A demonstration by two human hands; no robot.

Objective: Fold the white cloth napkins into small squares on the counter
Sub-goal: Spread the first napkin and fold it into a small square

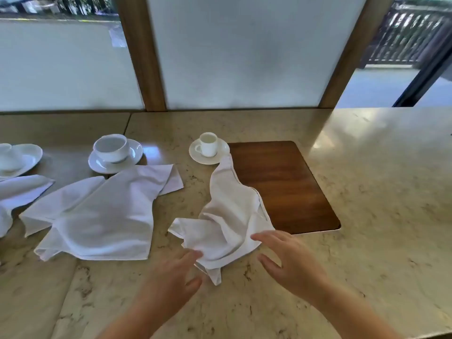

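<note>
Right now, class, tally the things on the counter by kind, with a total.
Napkins: 3
Cups: 3
Saucers: 3
Wooden board: 1
Total: 10

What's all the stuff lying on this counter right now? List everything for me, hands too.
crumpled napkin: 1, white, centre of the counter, far end lying over the wooden board's left edge
spread napkin: 1, white, left of the crumpled one, loosely laid out
third napkin: 1, white, far left, cut off by the frame
small cup on saucer: 1, white, behind the crumpled napkin
wide cup on saucer: 1, white, behind the spread napkin
dish with a cup: 1, white, far left, partly out of view
wooden board: 1, dark brown, set in the counter
counter: 1, beige stone
left hand: fingers spread, at the crumpled napkin's near edge
right hand: fingers spread, at the napkin's right side
</note>
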